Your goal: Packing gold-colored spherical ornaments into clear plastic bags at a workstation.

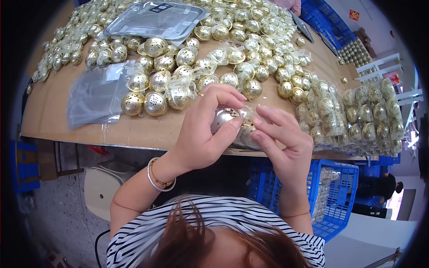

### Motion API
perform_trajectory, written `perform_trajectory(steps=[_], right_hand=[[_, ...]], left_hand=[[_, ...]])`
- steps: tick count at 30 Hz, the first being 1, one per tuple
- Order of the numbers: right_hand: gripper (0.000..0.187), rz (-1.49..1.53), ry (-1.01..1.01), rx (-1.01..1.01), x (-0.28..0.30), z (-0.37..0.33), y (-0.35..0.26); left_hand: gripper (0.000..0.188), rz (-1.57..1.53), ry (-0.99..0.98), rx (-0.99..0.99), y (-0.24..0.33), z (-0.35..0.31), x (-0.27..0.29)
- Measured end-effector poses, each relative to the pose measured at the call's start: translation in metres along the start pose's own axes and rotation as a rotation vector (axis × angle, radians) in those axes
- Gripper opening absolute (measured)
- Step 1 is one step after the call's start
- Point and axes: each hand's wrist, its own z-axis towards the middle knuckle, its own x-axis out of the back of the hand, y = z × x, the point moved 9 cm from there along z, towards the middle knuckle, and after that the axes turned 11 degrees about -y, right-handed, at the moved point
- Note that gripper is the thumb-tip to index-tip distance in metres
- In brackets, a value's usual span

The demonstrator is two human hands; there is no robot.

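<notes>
My left hand [203,127] is closed on a shiny silver ball ornament [226,117], its thumb lying across the front. The fingers of my right hand [286,136] are bent and pinch around a second, golden ball ornament [246,132] right beside it. Clear film seems to wrap both balls; the fingers hide much of it. Just beyond my hands lie loose gold and silver ball ornaments [155,103] with patterned cutouts and sheer pale ribbons. To the left, flat clear plastic bags [96,96] lie in a stack on the brown tabletop [49,105].
Heaps of ball ornaments [254,27] cover the far table, with a clear plastic tray [156,20] on top. Packed bags of balls [371,111] stand at right. A blue crate [335,196] sits below the table edge, and a pale stool [103,190] at left. A person [380,185] is at far right.
</notes>
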Motion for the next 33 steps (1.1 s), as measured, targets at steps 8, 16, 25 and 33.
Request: perform_trajectory(steps=[8,16,25,33], right_hand=[[0.029,0.441,0.075,-0.33,0.004,-0.001,0.029],[0.013,0.233,0.202,-0.159,-0.002,0.001,0.019],[0.017,0.093,0.088,-0.178,-0.001,-0.001,0.02],[0.036,-0.08,0.131,0.272,-0.012,-0.02,0.011]], left_hand=[[0.026,0.12,-0.156,0.085,0.01,0.021,-0.007],[0.02,0.047,-0.075,0.108,0.0,0.019,0.0],[0.023,-0.003,-0.119,0.05,-0.004,0.016,0.003],[0.029,-0.066,-0.154,-0.264,0.0,0.007,0.004]])
